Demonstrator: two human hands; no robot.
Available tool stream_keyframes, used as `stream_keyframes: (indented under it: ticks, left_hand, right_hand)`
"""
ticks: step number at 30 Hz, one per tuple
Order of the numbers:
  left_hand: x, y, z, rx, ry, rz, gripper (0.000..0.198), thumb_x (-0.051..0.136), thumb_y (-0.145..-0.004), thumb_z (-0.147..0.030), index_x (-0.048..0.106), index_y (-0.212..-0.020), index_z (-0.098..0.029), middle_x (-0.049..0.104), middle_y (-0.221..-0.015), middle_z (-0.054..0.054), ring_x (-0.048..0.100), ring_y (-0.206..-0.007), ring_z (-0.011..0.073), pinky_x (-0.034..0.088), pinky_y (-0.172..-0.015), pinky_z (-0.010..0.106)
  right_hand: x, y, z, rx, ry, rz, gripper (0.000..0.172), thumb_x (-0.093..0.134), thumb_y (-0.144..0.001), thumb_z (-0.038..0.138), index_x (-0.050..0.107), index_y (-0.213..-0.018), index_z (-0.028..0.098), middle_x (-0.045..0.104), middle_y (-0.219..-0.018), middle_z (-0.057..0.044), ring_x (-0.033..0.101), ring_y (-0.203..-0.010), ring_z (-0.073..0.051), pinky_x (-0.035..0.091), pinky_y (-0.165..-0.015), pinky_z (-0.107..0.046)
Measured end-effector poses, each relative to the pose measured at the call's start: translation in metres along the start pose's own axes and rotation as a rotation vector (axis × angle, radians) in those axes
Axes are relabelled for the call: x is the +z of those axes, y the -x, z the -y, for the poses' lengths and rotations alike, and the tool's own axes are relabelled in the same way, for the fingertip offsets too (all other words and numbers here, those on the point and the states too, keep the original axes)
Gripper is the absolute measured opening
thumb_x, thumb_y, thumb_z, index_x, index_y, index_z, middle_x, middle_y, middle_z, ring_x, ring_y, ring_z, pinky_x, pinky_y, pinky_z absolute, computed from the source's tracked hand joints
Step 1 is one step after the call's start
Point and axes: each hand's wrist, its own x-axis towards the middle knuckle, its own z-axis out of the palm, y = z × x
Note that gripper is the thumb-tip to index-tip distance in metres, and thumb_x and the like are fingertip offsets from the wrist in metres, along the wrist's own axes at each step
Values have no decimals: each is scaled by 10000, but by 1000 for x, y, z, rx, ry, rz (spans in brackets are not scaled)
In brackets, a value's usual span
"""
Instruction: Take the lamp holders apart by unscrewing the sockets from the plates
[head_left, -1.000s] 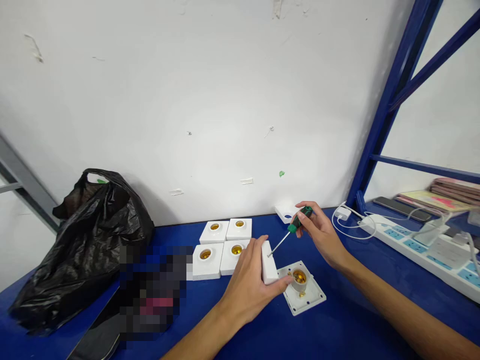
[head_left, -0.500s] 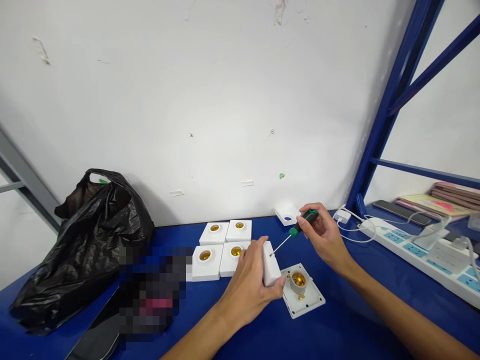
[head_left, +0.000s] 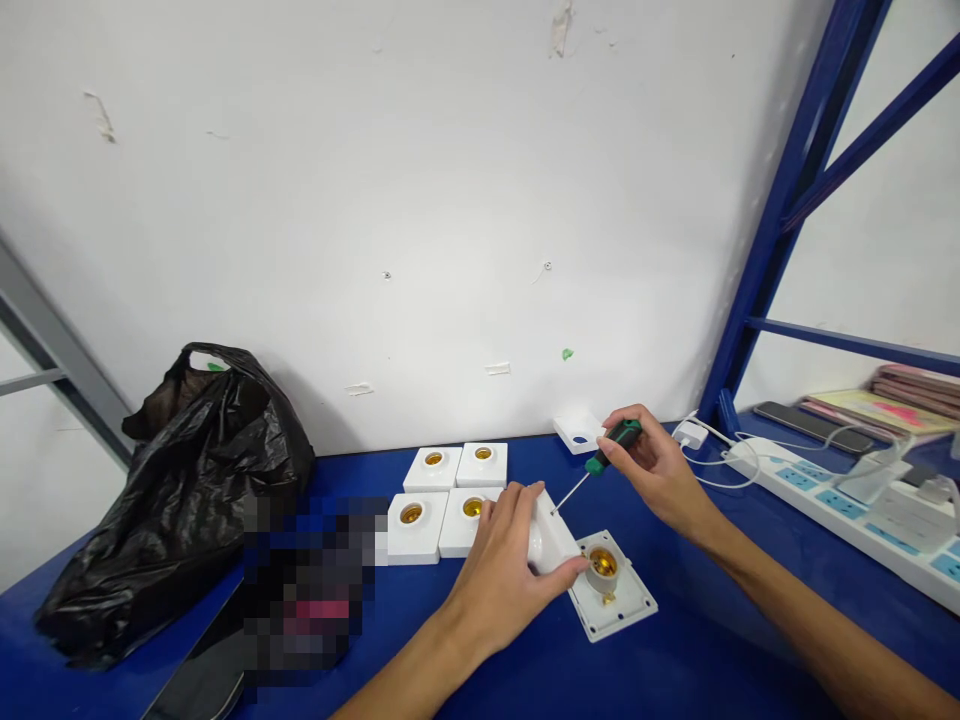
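Head view: from my remote seat I see four white square plastic lamp holders with gold sockets (head_left: 456, 518) on the blue desk (head_left: 540, 675). Just right of these holders, the left hand (head_left: 501, 565) grips a tilted white plastic cover (head_left: 556, 545). Farther right of them lie a white square base with a gold socket (head_left: 632, 604) and, above it, a green-and-black screwdriver (head_left: 595, 465), tip at the cover's edge, handle held by the right hand (head_left: 654, 472).

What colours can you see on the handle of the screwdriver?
The screwdriver handle is green and black, best seen in the head view.
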Motion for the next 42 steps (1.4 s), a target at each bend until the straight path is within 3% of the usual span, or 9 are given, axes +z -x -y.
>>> stream_keyframes:
  ticks: [7, 13, 16, 19, 26, 29, 32, 36, 42]
  left_hand:
    - [3, -2, -8, 54, -105, 10, 760, 843, -856, -480, 514, -1491, -221, 593, -1366, 136, 555, -1308, 383, 332, -1195, 636]
    - [2, 0, -3, 12, -59, 3, 756, 776, -901, -506, 449, -1530, -241, 528, -1487, 138, 461, -1429, 395, 220, -1252, 660]
    - [1, 2, -1, 24, -17, -40, 726, 766, -909, -484, 448, -1526, -270, 532, -1476, 129, 493, -1384, 386, 347, -1194, 601]
    - [1, 3, 1, 52, 14, -42, 716, 776, -906, -446, 453, -1523, -282, 528, -1474, 126, 502, -1366, 386, 368, -1169, 585]
    - [1, 1, 4, 49, 33, -17, 729, 798, -850, -339, 491, -1508, -269, 550, -1414, 113, 505, -1309, 399, 379, -1144, 582]
    - [2, 1, 6, 61, 62, -20, 740, 796, -845, -321, 477, -1510, -272, 544, -1424, 114, 502, -1302, 388, 374, -1143, 575]
    - [6, -1, 12, 64, 100, -55, 866, 842, -790, -311, 407, -1538, -268, 541, -1430, 126, 504, -1284, 385, 375, -1126, 582]
    - [13, -3, 22, 111, 103, -131, 1026, 935, -667, -322, 389, -1535, -278, 552, -1418, 122, 516, -1232, 386, 407, -1079, 558]
    - [7, -3, 20, 70, 111, -105, 911, 919, -689, -305, 461, -1476, -309, 582, -1369, 91, 519, -1171, 366, 418, -1040, 530]
  right_hand:
    - [6, 17, 18, -186, 192, 128, 165, 687, -991, 308, 590, -1123, 287, 619, -857, 22, 652, -695, -150, 549, -667, -281]
    - [-15, -3, 6, -98, 122, -210, 201, 640, -1004, 407, 555, -1135, 280, 520, -810, 43, 578, -676, -147, 514, -638, -276]
    - [-33, -15, -4, 124, 302, 201, 191, 516, -1047, 451, 544, -1127, 281, 456, -699, 73, 501, -578, -142, 435, -543, -257]
    - [-42, -16, -17, 196, 369, 508, 178, 716, -917, 421, 684, -924, 246, 586, -653, 44, 532, -573, -153, 433, -548, -271]
    - [-46, -8, -36, 262, 461, 718, 238, 858, -781, 436, 773, -928, 269, 581, -501, 57, 548, -491, -181, 447, -510, -286]
    - [-43, -7, -22, 231, 475, 703, 553, 931, -690, 441, 761, -1195, 293, 689, -720, 9, 655, -707, -233, 556, -665, -340]
    - [-29, -4, -1, 136, 385, 782, 907, 959, -656, 431, 600, -1483, 330, 698, -1296, -94, 652, -1212, -327, 531, -1058, -483]
    - [-6, 7, 13, 93, 253, 821, 924, 942, -699, 449, 544, -1523, 324, 589, -1511, -107, 499, -1445, -372, 340, -1237, -591]
    - [6, 13, 7, 129, 222, 769, 853, 923, -730, 367, 550, -1496, 316, 623, -1487, -114, 556, -1392, -367, 338, -1231, -620]
